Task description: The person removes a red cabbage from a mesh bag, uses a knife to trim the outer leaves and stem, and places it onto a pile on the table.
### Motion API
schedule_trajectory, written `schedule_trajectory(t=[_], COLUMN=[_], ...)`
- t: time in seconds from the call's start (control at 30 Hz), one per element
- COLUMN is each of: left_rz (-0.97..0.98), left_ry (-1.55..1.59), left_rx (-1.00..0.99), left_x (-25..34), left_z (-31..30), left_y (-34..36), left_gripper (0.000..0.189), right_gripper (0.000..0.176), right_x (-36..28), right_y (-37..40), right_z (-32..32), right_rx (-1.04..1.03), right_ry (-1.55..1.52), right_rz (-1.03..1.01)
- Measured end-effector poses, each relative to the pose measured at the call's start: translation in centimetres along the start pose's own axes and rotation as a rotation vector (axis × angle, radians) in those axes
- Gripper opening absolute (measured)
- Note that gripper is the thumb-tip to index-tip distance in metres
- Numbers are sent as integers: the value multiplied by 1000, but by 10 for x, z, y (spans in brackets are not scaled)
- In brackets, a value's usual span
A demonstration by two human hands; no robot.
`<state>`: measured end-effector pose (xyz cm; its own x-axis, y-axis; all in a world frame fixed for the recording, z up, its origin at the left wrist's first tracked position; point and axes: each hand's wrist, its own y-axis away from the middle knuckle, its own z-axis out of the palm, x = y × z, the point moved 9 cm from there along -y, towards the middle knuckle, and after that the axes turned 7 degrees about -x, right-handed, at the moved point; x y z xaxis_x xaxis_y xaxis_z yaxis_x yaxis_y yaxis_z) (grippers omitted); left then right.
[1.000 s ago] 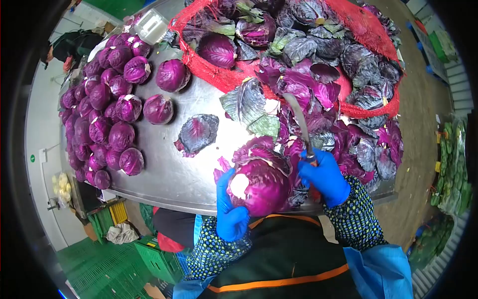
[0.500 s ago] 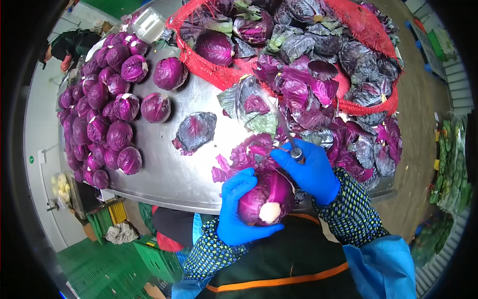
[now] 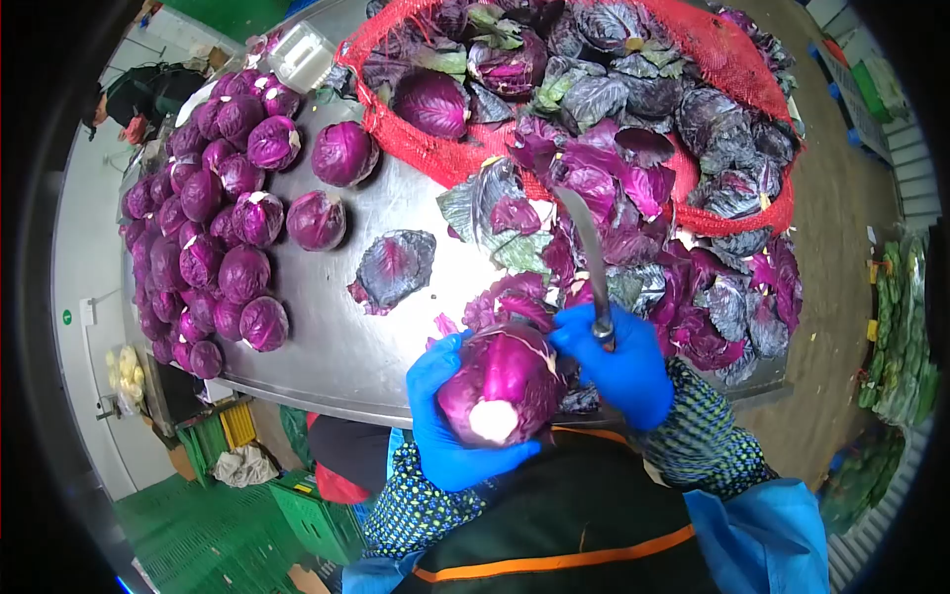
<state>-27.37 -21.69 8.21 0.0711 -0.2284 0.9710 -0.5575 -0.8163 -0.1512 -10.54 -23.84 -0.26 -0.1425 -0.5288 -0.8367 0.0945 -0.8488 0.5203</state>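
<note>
On the surface (image 3: 327, 342), cabbages (image 3: 203, 247) pile at nine o'clock, a net sack (image 3: 421, 148) at twelve, loose leaves (image 3: 712, 307) at three.

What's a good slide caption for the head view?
Blue-gloved left hand cradles a red cabbage, right hand grips a knife over a steel table.

The steel table (image 3: 327, 337) carries a heap of trimmed red cabbages (image 3: 203, 257) along its left side, with two more heads (image 3: 343, 152) lying just apart from the heap on bare metal and a clear plastic container (image 3: 302, 54) at the far corner. A single dark leaf (image 3: 394, 267) lies alone near the middle. Across the far and right side sprawls an open red mesh sack (image 3: 421, 150) of untrimmed cabbages (image 3: 432, 103) — and loose purple and grey-green leaves (image 3: 712, 297) pile thickly from it toward the near edge.
</note>
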Motion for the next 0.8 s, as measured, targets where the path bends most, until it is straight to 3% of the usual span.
schedule_trajectory(t=[0.03,0.07,0.1,0.17,0.23,0.3,0.43,0.5,0.57,0.63,0.7,0.73,0.77,0.8], left_rz=[0,31,145,82,-48,-41,-34,19,13,108,140,-65,-256,-324], left_ry=[-14,-80,-37,-194,-211,-126,-116,-434,-451,-206,-130,167,462,744], left_rx=[-2,10,49,66,85,86,77,-1,-11,-32,-42,75,191,278], left_x=[1,7,19,29,7,-1,7,19,18,25,29,7,-16,-33], left_z=[-1,-2,0,-3,-5,-3,2,10,14,17,21,12,9,10], left_y=[2,5,1,-5,-3,0,-2,-5,-4,-4,-2,1,5,10], left_gripper=[99,100,97,95,94,93,92,99,97,97,98,102,106,100], right_gripper=[31,27,27,26,30,35,37,30,23,20,19,19,19,19], right_x=[11,18,19,19,-13,-36,-20,-15,-17,-5,42,49,47,51], right_y=[1,-2,-3,8,9,9,6,11,9,2,-6,-1,1,5], right_z=[-17,-22,-26,-15,-6,11,8,8,-16,-34,-31,-23,-23,-25], right_rx=[209,230,224,133,10,-156,-213,-166,138,234,56,-47,-59,-49], right_ry=[144,95,107,-366,-371,-92,-208,-133,379,403,-100,-270,-271,-154], right_rz=[-97,-136,-141,23,-26,-129,101,79,-178,-225,60,106,97,164])
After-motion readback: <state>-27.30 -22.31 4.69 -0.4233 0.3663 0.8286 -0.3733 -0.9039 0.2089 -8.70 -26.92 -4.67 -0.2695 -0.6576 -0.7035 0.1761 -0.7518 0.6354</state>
